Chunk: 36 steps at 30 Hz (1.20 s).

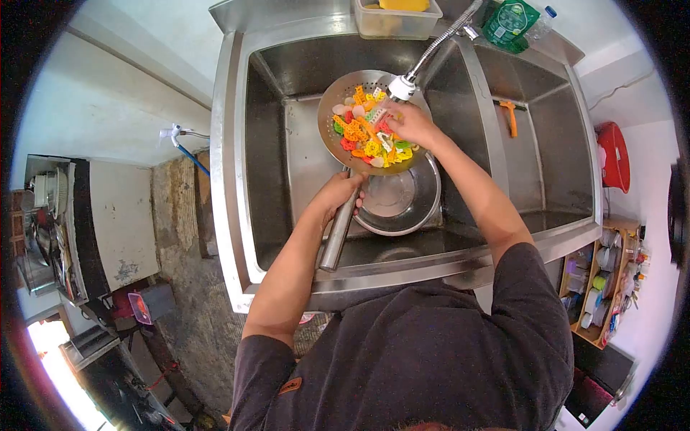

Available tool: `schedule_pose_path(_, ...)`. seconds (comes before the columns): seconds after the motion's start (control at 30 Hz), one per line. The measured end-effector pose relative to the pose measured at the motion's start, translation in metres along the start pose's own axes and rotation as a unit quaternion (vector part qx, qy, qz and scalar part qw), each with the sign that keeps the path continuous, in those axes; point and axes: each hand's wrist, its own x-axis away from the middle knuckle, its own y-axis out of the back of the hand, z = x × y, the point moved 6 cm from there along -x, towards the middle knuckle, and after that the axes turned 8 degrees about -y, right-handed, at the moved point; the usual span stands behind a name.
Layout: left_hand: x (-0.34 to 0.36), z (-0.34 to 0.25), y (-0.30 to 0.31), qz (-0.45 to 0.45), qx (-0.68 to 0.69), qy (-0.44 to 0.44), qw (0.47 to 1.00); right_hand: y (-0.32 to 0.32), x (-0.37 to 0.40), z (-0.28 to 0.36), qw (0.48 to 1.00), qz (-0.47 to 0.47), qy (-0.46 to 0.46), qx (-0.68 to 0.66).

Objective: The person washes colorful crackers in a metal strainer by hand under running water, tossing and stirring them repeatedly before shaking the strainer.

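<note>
My left hand (341, 193) is wrapped round the metal handle (337, 241) of a perforated strainer (334, 95), near where the handle joins the bowl. Colourful small pieces (353, 130) in orange, yellow, red, green and white lie in the strainer. Over their right side is my right hand (407, 123), its fingers among or just above the pieces; whether it grips any is hidden. The white faucet head (401, 88) hangs right above that hand. Partly beneath the strainer, a round metal bowl (392, 197) rests in the sink basin.
The steel sink (302, 136) surrounds the strainer. Behind it stand a plastic container (397, 24) with something yellow and a green pouch (511, 25). An orange-handled tool (511, 118) lies in the right basin. A red basin (612, 156) is at the right wall.
</note>
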Motion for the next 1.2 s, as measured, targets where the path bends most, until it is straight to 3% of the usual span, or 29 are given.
schedule_pose_path(0.03,0.0,0.0,0.001,-0.013,-0.002,0.005,1.0,0.003,0.005,0.003,1.0,-0.002,0.002,-0.003)
schedule_pose_path(0.1,0.001,0.0,0.002,-0.024,-0.003,0.004,1.0,0.004,0.024,0.011,0.984,-0.023,0.015,0.177)
schedule_pose_path(0.27,0.0,0.001,-0.001,-0.013,-0.006,0.0,1.0,-0.028,0.043,0.028,0.964,0.043,-0.052,0.256)
schedule_pose_path(0.33,0.003,-0.001,-0.004,-0.009,-0.016,-0.005,1.0,-0.047,0.033,0.028,0.987,-0.045,-0.006,0.153)
schedule_pose_path(0.4,-0.001,0.004,-0.004,-0.002,-0.018,-0.005,1.0,-0.054,0.025,0.028,0.984,-0.066,-0.022,0.164)
schedule_pose_path(0.47,-0.004,0.007,-0.004,0.007,-0.021,-0.005,1.0,-0.066,0.003,0.008,0.991,0.023,-0.079,0.105)
schedule_pose_path(0.6,-0.003,0.005,-0.003,0.005,0.005,-0.003,1.0,-0.042,0.001,0.003,0.994,0.048,-0.098,-0.013)
schedule_pose_path(0.7,-0.001,0.001,-0.002,0.01,0.01,-0.007,1.0,-0.018,0.02,0.027,0.99,-0.116,0.076,-0.02)
schedule_pose_path(0.8,-0.003,0.003,0.001,0.011,0.006,-0.011,1.0,-0.014,0.015,0.013,0.989,-0.091,0.106,-0.042)
schedule_pose_path(0.83,-0.003,0.003,0.001,0.01,0.003,-0.014,1.0,-0.003,0.018,0.016,0.997,-0.027,0.001,-0.072)
schedule_pose_path(0.97,-0.001,0.001,0.001,-0.006,-0.002,-0.019,1.0,0.005,0.025,0.006,0.992,-0.111,-0.012,-0.065)
schedule_pose_path(1.03,-0.002,0.001,0.003,-0.012,0.011,-0.017,1.0,0.008,0.029,0.005,0.979,-0.119,0.008,-0.166)
schedule_pose_path(1.13,0.001,-0.001,0.001,-0.017,0.02,-0.033,0.999,0.015,0.039,0.003,0.977,-0.201,0.005,-0.071)
schedule_pose_path(1.2,0.004,-0.002,0.002,-0.027,0.02,-0.034,0.999,0.016,0.042,-0.004,0.968,-0.232,0.004,-0.098)
